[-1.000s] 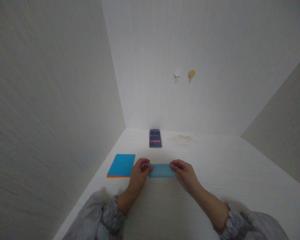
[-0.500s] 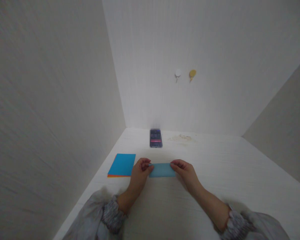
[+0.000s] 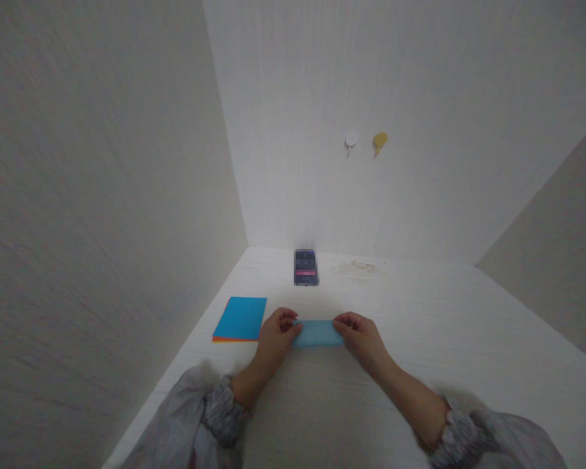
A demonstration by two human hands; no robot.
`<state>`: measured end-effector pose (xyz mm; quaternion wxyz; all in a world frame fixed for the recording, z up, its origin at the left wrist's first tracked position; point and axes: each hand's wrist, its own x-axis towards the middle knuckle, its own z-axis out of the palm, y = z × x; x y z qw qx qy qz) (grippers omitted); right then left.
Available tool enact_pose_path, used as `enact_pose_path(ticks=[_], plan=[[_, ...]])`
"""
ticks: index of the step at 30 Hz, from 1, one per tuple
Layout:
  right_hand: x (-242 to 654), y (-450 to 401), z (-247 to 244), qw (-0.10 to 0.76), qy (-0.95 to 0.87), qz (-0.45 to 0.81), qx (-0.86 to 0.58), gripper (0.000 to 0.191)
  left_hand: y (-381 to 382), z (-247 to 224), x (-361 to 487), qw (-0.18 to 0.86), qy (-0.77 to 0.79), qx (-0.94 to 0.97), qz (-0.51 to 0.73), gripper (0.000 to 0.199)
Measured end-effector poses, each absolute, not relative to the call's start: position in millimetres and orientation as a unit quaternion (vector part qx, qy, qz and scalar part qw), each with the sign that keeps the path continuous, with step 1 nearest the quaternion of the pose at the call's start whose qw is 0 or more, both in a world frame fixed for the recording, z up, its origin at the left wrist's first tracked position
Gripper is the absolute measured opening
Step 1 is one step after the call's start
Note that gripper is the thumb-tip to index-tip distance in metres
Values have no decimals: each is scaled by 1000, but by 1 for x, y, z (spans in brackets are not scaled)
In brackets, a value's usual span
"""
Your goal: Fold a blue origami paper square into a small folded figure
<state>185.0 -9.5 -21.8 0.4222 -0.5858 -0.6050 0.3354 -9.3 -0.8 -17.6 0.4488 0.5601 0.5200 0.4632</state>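
Paper (image 3: 317, 333) pinched at both ends, left hand (image 3: 277, 337) and right hand (image 3: 366, 337), fingertips (image 3: 343, 318) closed; hold unchanged, apparently steadying.

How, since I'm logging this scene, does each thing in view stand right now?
Light blue strip: spread sideways between both hands
Left hand: pinching the strip's left end
Right hand: pinching its right end
Sheet stack: lying flat, blue on top, orange edge showing
Dark object: lying near the back wall, pixelated
White hook: fixed to that wall
Yellow hook: fixed beside it
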Motion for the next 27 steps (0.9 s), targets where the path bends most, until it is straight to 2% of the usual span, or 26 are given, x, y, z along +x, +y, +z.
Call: enact_pose_path(ticks=[13, 22, 27], plan=[[178, -15, -11, 295, -696, 195, -624, 13, -11, -3, -11, 214, 562, 743, 292, 13], [176, -19, -7, 243, -731, 119, -626, 15, -10, -3, -9, 194, 532, 777, 275, 20], [174, -22, -8, 228, -742, 76, -625, 14, -11, -4, -8, 130, 474, 832, 256, 22]])
